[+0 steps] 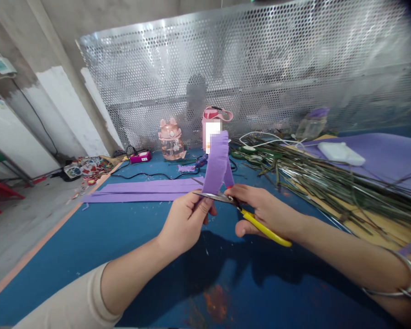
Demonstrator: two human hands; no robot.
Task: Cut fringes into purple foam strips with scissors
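My left hand point(187, 219) pinches the lower end of a purple strip point(216, 160), which looks like paper or foam and stands up in a loop with a fringed edge. My right hand point(267, 210) is closed around yellow-handled scissors point(265, 228). Their metal blades lie across the strip's lower part, right at my left thumb; whether they are cutting into it I cannot tell. Behind my left hand, several long flat purple strips point(137, 189) lie on the blue tabletop point(123, 256).
A pink cat-eared bottle point(171, 139) and a magenta box point(140, 157) stand at the back. Green wrapped stems point(329, 192) are heaped on the right, beside a purple sheet point(393, 148) and a white device point(341, 153). A perforated metal panel point(260, 68) closes off the rear.
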